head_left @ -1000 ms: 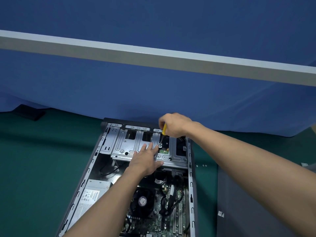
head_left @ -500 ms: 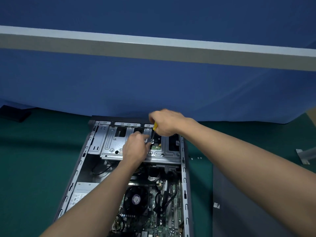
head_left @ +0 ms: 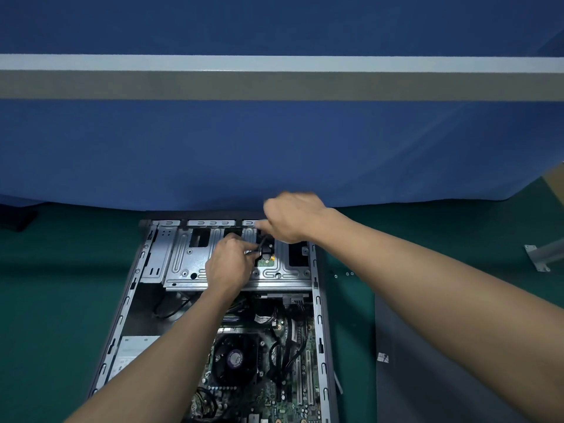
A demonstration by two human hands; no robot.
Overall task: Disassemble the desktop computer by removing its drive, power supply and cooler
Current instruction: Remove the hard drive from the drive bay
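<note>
The desktop computer point(head_left: 317, 300) lies open, with its cooler point(head_left: 235, 358) and power supply point(head_left: 134, 349) on the near side of the drive cage point(head_left: 186, 261). The drive point(head_left: 267, 262) sits under the cage and shows only through a cutout, so I cannot tell its long axis. The left hand point(head_left: 229, 265), the nearer one, rests on the cage just left of the cutout and seems to pinch the lower end of the screwdriver point(head_left: 262, 244). The right hand point(head_left: 294, 218), at the cage's far edge, is blurred, with its fingers curled round the handle.

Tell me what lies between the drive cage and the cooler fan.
In the head view, black cables, one with a white label, lie between drive cage and cooler fan; the left forearm crosses that gap too.
</note>
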